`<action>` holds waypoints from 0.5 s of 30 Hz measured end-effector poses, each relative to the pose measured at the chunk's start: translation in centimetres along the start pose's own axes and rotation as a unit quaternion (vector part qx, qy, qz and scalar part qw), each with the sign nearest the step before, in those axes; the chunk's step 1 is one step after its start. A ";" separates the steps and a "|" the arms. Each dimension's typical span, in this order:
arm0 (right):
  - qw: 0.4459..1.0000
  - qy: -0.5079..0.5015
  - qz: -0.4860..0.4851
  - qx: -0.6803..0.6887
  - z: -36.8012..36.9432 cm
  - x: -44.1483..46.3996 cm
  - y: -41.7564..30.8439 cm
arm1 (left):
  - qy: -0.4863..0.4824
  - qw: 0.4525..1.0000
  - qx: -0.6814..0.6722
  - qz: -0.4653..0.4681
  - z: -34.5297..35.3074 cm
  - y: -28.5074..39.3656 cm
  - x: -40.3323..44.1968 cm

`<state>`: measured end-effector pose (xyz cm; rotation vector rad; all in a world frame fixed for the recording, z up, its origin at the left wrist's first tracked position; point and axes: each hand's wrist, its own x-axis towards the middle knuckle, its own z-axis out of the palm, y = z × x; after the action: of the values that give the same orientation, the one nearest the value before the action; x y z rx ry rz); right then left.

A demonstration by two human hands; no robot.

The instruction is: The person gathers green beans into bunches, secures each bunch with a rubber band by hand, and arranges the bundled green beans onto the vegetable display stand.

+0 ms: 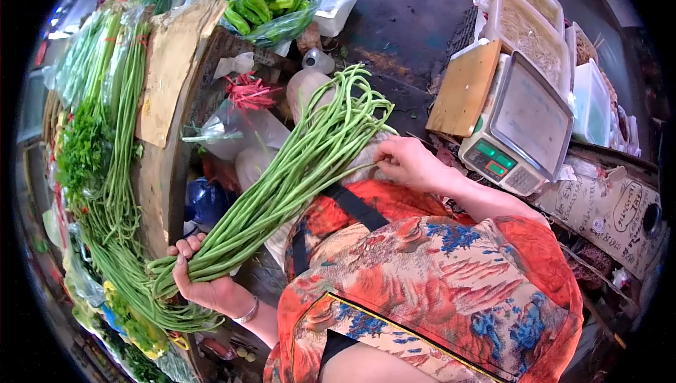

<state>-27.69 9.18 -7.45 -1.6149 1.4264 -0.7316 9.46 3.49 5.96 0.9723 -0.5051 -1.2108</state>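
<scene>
A big bundle of long green beans [282, 179] lies slantwise across the lap, over the red patterned clothing. My left hand [204, 281] is wrapped round its lower left end, the palm under the beans and the fingers curled up. At the bundle's right side, my right hand [405, 161] pinches the thin end of a single bean that sticks out. The far ends of the beans loop and bend near the top of the bundle. More long beans [127, 263] lie on the stall at the left, just beyond my left hand.
A digital scale [531, 115] with green digits stands at the right beside a wooden board [465, 91] and white trays of noodle-like food [528, 27]. Green peppers [267, 3] fill a bag at the top. Leafy greens [88, 147] and cardboard [172, 66] cover the left stall. Red ties [250, 92] lie behind the bundle.
</scene>
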 end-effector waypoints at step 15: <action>0.788 0.165 0.252 0.538 -2.7 0.8 5.9 | -0.031 0.999 0.000 -0.008 -0.7 0.4 0.2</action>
<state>-32.73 7.79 -11.40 -0.2047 1.1845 -1.2161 10.25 3.60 5.86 0.9437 -0.5467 -1.2581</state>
